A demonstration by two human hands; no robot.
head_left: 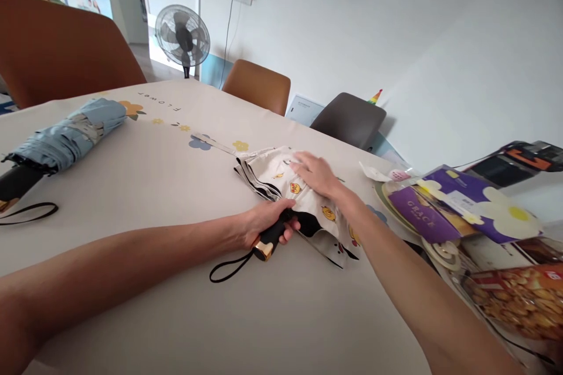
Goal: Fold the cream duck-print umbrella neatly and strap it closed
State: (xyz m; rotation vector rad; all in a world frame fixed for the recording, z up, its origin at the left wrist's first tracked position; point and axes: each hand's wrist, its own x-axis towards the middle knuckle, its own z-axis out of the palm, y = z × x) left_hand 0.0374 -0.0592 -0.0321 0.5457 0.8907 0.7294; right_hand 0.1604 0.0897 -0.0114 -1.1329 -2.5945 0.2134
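Observation:
A white folding umbrella (273, 171) with small yellow cartoon figures and a black lining lies loosely folded on the table. My left hand (269, 224) is wrapped round its black handle, which has a gold-coloured end and a black wrist loop (232, 270). Flat on the fabric rests my right hand (317, 174), fingers stretched out and slightly blurred. A pale strap (214, 143) trails from the canopy toward the far left. At the left edge lies a second umbrella (73, 135), light blue and bundled, its black handle toward me.
The table (145, 281) has a pale flowered cover. On the right stand a purple box (417, 214), a snack package (519, 299) and several other items. Chairs (257, 83) line the far side, with a standing fan (182, 35) behind them.

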